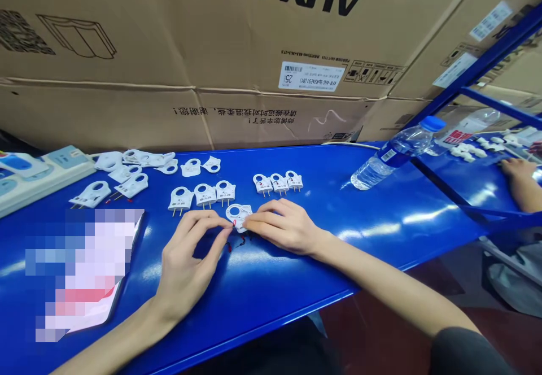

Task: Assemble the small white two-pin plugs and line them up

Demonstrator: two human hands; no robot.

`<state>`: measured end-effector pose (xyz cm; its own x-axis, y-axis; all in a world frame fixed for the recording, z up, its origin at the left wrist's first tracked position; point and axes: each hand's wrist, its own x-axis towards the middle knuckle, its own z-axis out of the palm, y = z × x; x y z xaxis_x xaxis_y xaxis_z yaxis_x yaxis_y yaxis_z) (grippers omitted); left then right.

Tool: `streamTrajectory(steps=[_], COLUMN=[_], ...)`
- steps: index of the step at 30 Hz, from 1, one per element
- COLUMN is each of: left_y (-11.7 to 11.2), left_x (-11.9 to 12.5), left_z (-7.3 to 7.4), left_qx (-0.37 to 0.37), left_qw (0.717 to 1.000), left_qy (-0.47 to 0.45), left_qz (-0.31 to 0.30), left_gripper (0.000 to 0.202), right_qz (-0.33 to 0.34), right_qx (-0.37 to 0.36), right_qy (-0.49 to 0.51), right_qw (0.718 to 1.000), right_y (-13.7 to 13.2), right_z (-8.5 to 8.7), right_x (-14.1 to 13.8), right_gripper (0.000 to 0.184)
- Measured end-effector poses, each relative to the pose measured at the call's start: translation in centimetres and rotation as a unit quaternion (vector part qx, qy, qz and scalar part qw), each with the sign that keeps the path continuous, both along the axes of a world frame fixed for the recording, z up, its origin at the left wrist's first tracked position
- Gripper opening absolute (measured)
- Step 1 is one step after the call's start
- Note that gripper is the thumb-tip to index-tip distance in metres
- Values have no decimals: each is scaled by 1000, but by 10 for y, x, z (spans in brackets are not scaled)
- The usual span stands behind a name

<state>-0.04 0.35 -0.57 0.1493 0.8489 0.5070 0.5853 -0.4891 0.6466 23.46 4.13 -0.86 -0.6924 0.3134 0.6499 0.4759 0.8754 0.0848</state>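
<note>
Left hand (186, 267) and right hand (282, 225) each pinch, grip closed, a white plastic plug shell with a round hole (237, 214), just nearer than the row of three white pronged plugs (205, 195). So light a pinch could let it twist free, or tug its thin red wires (241, 242) loose.

One water bottle (392, 157) and about sixteen white plug pieces (205, 194) lie here.

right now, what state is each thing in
plug: flat on table, pinched by both hands
left hand: fingertips closed on plug edge
right hand: fingers holding plug
bottle: lying on side, capped
plug rows: laid flat, prongs toward person
box: closed
</note>
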Motion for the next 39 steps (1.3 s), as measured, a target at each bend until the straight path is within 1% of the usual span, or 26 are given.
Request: streamTrajectory(steps=[5, 10, 20, 22, 26, 28, 33, 39], left_y=[-2, -2, -3, -2, -1, -1, -2, -3], left_x=[0, 1, 1, 2, 2, 2, 2, 2], left_z=[0, 1, 3, 3, 4, 4, 4, 5], left_qx=[7, 9, 11, -3, -54, -66, -65, -60], left_qw=[1000, 1000, 1000, 1000, 997, 996, 996, 996], left_qy=[-2, -3, -14, -17, -32, -39, -48, -54], left_qz=[-14, -5, -16, -21, -39, -38, -26, -28], left_gripper=[6, 5, 3, 3, 5, 6, 7, 4], right_qz=[24, 26, 32, 34, 35, 33, 40, 35], right_qx=[51, 67, 61, 59, 65, 65, 78, 71], right_qy=[19, 33, 34, 33, 39, 37, 39, 21], right_qw=[998, 997, 997, 997, 997, 997, 995, 997], right_y=[-5, -6, -6, -5, -4, -5, -6, -6], right_z=[6, 8, 4, 4, 4, 5, 4, 2], right_x=[-2, -1, -1, 0, 0, -1, -1, 0], right_gripper=[15, 14, 14, 14, 12, 12, 13, 13])
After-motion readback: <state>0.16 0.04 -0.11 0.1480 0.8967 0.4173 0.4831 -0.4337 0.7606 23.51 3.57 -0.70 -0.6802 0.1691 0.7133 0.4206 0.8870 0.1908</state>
